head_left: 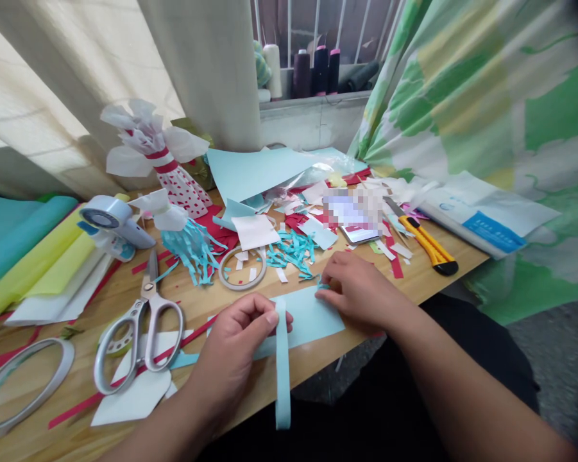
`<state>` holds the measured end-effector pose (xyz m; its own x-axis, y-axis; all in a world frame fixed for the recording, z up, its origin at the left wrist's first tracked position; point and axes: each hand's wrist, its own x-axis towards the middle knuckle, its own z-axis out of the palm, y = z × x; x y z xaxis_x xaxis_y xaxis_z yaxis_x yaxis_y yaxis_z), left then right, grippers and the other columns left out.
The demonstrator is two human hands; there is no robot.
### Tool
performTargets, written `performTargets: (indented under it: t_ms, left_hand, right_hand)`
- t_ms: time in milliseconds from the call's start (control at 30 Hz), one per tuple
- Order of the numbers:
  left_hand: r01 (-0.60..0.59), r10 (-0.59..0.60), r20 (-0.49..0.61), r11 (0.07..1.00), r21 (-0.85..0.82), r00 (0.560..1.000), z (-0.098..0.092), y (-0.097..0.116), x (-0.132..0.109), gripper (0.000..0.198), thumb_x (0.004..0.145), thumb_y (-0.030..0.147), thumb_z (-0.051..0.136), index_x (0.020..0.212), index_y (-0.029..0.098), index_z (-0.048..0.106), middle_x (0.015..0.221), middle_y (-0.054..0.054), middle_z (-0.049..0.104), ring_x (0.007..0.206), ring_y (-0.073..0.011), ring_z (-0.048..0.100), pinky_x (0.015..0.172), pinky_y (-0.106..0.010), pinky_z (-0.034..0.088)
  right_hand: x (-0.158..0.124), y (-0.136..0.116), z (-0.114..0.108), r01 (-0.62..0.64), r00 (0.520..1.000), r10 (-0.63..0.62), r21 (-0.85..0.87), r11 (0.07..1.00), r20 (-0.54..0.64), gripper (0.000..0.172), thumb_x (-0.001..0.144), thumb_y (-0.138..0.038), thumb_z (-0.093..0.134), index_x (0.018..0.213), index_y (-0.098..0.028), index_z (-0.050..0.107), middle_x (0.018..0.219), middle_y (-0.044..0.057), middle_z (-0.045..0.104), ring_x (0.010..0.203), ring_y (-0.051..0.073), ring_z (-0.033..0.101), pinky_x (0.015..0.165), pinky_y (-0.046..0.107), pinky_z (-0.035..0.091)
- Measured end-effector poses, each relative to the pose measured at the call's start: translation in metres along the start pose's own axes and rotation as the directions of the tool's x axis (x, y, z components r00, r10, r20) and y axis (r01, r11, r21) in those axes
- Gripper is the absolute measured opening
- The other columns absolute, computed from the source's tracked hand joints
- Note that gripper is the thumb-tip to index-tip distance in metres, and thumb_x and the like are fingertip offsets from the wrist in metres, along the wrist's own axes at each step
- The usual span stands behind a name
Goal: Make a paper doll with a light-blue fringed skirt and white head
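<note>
My left hand (243, 337) is closed, with thumb and fingers pinching the top of a light blue paper strip (282, 378). The strip hangs down past the table's front edge. Beneath and between my hands lies a light blue paper sheet (312, 314). At that sheet's upper right corner is my right hand (353, 289), its fingertips pressed together over a small bit of blue paper; exactly what they hold is too small to tell. Just beyond lie shredded blue strips (293, 252) and a tape roll (242, 268).
Silver scissors (149, 321) and a larger tape roll (26, 385) lie at left. A yellow cutter (428, 247) rests at right, near a phone (353, 218). Behind stand a white-and-red wrapped bundle (173, 173) and a blue-fringed figure (185, 240).
</note>
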<state>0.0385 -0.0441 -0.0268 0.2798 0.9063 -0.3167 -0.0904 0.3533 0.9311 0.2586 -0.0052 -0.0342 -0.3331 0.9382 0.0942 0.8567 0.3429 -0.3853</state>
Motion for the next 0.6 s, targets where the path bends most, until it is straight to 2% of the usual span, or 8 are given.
performTargets:
  t_ms: [133, 200, 233, 267, 333, 367, 467, 600]
  left_hand:
    - [0.011, -0.011, -0.002, 0.997, -0.075, 1.0, 0.002, 0.001, -0.001, 0.014, 0.082, 0.028, 0.059, 0.072, 0.019, 0.055, 0.079, -0.001, 0.067, 0.081, -0.0148, 0.058, 0.079, -0.028, 0.04]
    - [0.033, -0.031, 0.016, 0.982, -0.185, 0.999, 0.003, 0.003, -0.001, 0.014, 0.082, 0.026, 0.06, 0.071, 0.019, 0.055, 0.085, -0.001, 0.068, 0.084, -0.0157, 0.061, 0.084, -0.03, 0.041]
    - [0.043, -0.037, 0.031, 0.97, -0.24, 0.999, 0.004, 0.004, -0.001, 0.013, 0.081, 0.025, 0.06, 0.071, 0.018, 0.056, 0.089, -0.001, 0.068, 0.086, -0.0167, 0.062, 0.086, -0.032, 0.042]
    - [0.05, -0.038, 0.049, 0.957, -0.285, 0.998, 0.005, 0.005, -0.001, 0.013, 0.081, 0.024, 0.06, 0.07, 0.018, 0.056, 0.094, -0.002, 0.068, 0.087, -0.0179, 0.063, 0.088, -0.035, 0.042]
    - [0.053, -0.024, 0.087, 0.94, -0.337, 0.996, 0.005, 0.007, -0.002, 0.014, 0.08, 0.023, 0.061, 0.069, 0.017, 0.057, 0.101, -0.004, 0.066, 0.091, -0.0212, 0.063, 0.091, -0.039, 0.042]
    - [0.051, -0.016, 0.103, 0.937, -0.345, 0.995, 0.005, 0.008, -0.002, 0.014, 0.08, 0.023, 0.061, 0.068, 0.016, 0.058, 0.103, -0.006, 0.066, 0.093, -0.0229, 0.063, 0.091, -0.041, 0.042]
    - [0.041, 0.005, 0.133, 0.941, -0.337, 0.991, 0.004, 0.008, -0.003, 0.014, 0.079, 0.023, 0.063, 0.068, 0.016, 0.059, 0.11, -0.008, 0.064, 0.104, -0.0271, 0.059, 0.094, -0.044, 0.04]
    - [-0.038, 0.101, 0.17, 0.941, -0.337, 0.98, 0.003, 0.007, -0.003, 0.014, 0.081, 0.021, 0.061, 0.068, 0.017, 0.06, 0.117, -0.008, 0.062, 0.117, -0.029, 0.051, 0.101, -0.046, 0.032]
  right_hand:
    - [0.005, -0.004, 0.003, -0.024, 0.996, 0.032, 0.092, 0.996, -0.088, 0.01, 0.072, -0.012, 0.061, 0.064, -0.017, 0.057, 0.081, 0.007, 0.056, 0.084, 0.023, 0.052, 0.075, 0.036, 0.042]
    - [0.005, -0.004, -0.003, -0.006, 0.993, 0.039, 0.272, 0.962, -0.114, 0.015, 0.074, -0.011, 0.059, 0.062, -0.017, 0.053, 0.08, 0.005, 0.056, 0.08, 0.018, 0.053, 0.072, 0.032, 0.042]
    - [0.005, -0.003, -0.007, 0.003, 0.992, 0.051, 0.413, 0.911, -0.118, 0.015, 0.076, -0.013, 0.059, 0.063, -0.017, 0.053, 0.079, 0.004, 0.056, 0.077, 0.017, 0.053, 0.07, 0.03, 0.043]
    - [0.004, -0.003, -0.011, 0.006, 0.991, 0.07, 0.573, 0.82, -0.111, 0.014, 0.077, -0.017, 0.06, 0.065, -0.018, 0.053, 0.077, 0.003, 0.057, 0.074, 0.015, 0.053, 0.067, 0.028, 0.043]
    - [0.001, -0.004, -0.015, -0.011, 0.992, 0.109, 0.826, 0.563, -0.061, 0.014, 0.076, -0.023, 0.065, 0.068, -0.018, 0.054, 0.074, 0.001, 0.058, 0.07, 0.014, 0.054, 0.063, 0.027, 0.043]
    - [0.0, -0.006, -0.015, -0.03, 0.993, 0.118, 0.891, 0.454, -0.027, 0.015, 0.075, -0.024, 0.068, 0.07, -0.018, 0.055, 0.072, 0.0, 0.059, 0.069, 0.014, 0.055, 0.063, 0.027, 0.043]
    - [-0.003, -0.013, -0.009, -0.102, 0.99, 0.115, 0.963, 0.248, 0.075, 0.016, 0.072, -0.022, 0.072, 0.07, -0.017, 0.057, 0.067, 0.0, 0.064, 0.064, 0.013, 0.057, 0.063, 0.027, 0.044]
    - [-0.004, -0.025, 0.006, -0.229, 0.971, 0.094, 0.966, 0.123, 0.219, 0.018, 0.07, -0.024, 0.074, 0.07, -0.016, 0.057, 0.058, 0.0, 0.065, 0.054, 0.011, 0.056, 0.055, 0.025, 0.042]
